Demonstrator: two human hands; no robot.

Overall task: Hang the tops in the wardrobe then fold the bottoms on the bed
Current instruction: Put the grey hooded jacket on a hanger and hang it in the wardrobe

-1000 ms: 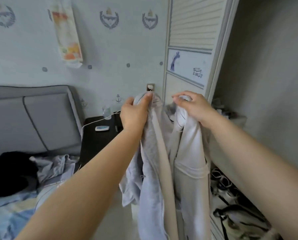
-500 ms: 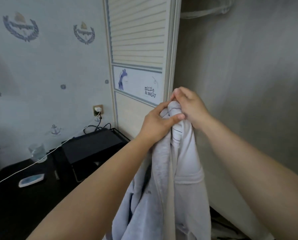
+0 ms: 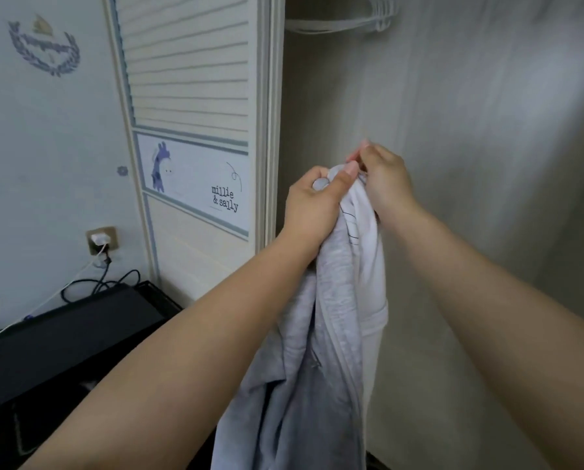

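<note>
Both arms are extended forward and upward. The left hand (image 3: 312, 201) is clenched around the bunched top of a pale grey garment (image 3: 321, 334), thumb laid across the fabric. The right hand (image 3: 384, 179) is pinched on the same bunch from the other side, the two hands touching. The garment is held in front of the open wardrobe (image 3: 453, 164), its long axis vertical, hanging downward. White hangers (image 3: 341, 23) are seen above. A louvred door (image 3: 189, 79) stands left, with a black table (image 3: 67, 337) below.

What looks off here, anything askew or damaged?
Nothing damaged or spilled. Both the left hand and right hand grip the bunched top, not yet on the white hangers in the wardrobe above.
</note>
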